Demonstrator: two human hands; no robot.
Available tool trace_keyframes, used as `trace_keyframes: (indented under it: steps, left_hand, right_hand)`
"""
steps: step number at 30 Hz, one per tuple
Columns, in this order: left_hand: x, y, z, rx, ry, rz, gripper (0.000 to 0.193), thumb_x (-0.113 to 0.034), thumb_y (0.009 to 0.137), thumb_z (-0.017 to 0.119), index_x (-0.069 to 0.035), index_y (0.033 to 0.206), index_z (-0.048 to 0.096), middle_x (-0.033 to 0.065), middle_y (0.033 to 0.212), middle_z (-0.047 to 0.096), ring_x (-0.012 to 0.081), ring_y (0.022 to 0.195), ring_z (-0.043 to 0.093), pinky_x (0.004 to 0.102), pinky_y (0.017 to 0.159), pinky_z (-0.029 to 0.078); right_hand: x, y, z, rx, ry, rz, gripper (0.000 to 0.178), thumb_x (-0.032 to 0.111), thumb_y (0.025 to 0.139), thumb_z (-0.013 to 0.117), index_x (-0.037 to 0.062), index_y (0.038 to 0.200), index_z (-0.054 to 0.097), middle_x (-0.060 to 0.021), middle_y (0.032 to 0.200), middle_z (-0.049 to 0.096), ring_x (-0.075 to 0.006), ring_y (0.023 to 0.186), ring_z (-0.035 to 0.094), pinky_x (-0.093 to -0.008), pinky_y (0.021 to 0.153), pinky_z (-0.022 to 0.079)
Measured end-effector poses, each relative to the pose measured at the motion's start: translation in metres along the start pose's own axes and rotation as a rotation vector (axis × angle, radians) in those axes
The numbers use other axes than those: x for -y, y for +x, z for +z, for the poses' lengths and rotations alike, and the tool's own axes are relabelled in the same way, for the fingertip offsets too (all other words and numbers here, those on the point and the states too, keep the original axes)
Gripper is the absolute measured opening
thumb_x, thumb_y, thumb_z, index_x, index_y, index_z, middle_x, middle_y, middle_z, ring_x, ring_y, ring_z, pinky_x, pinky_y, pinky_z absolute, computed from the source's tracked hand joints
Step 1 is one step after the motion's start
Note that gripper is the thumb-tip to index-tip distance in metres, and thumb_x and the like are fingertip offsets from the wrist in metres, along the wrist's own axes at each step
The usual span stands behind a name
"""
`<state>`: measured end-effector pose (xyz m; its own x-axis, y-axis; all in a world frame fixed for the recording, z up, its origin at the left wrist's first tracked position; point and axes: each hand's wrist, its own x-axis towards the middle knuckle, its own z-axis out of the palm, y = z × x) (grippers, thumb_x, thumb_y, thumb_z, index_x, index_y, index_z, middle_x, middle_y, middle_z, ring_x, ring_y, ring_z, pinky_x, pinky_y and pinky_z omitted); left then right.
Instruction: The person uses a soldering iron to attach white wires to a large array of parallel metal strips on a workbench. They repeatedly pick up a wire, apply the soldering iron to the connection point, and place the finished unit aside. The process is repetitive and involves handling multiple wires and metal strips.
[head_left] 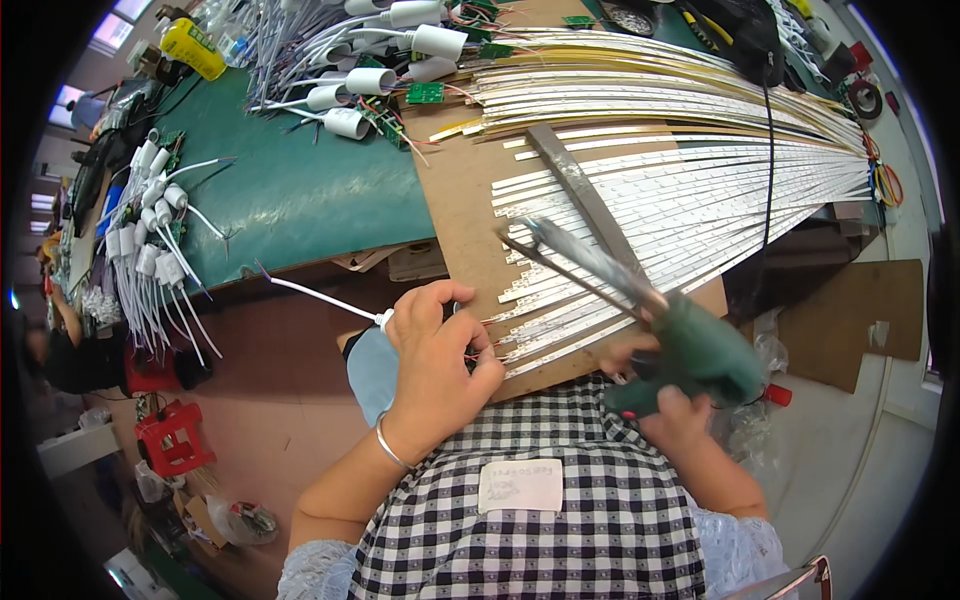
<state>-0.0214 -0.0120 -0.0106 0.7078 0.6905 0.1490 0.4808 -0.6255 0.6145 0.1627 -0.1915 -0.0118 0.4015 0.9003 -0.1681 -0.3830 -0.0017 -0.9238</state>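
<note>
My left hand (432,360) is closed round a white end cap with a cable (345,305), whose cable runs off to the left. Thin red wires show between its fingertips and the near ends of the white LED strips (690,190). In my right hand (682,418) is a green soldering gun (705,352), a little blurred; its long tip reaches up and left over the strips. The strips fan out across a brown board (455,215), and a grey metal bar (585,195) lies across them.
White caps with cables and green circuit boards (345,120) are heaped at the back. More capped cables (150,250) hang over the left of the green table (330,195). A yellow bottle (192,48) stands at the far left. A black cord (769,160) hangs on the right.
</note>
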Motion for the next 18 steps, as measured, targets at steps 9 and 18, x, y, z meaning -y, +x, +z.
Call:
trace_keyframes:
  steps: [9, 18]
  left_hand:
    - [-0.002, 0.001, -0.002, 0.018, 0.040, -0.013, 0.014, -0.005, 0.064, 0.066, -0.008, 0.072, 0.056, 0.0113, 0.118, 0.050, 0.0331, 0.113, 0.043, 0.0437, 0.098, 0.031]
    - [-0.005, -0.001, -0.003, 0.024, 0.096, -0.015, 0.015, -0.005, 0.064, 0.067, -0.009, 0.074, 0.056, 0.0110, 0.120, 0.051, 0.0329, 0.114, 0.043, 0.0436, 0.095, 0.031]
  right_hand:
    - [-0.025, 0.049, 0.036, 0.141, 0.287, -0.004, 0.084, 0.029, 0.086, 0.068, 0.0092, 0.151, 0.018, -0.0123, 0.150, 0.032, -0.0349, 0.134, 0.041, -0.0547, 0.112, 0.034]
    - [-0.019, 0.050, 0.044, 0.091, 0.343, 0.016, 0.097, 0.027, 0.082, 0.075, 0.0010, 0.152, 0.013, -0.0133, 0.151, 0.029, -0.0233, 0.134, 0.040, -0.0411, 0.108, 0.041]
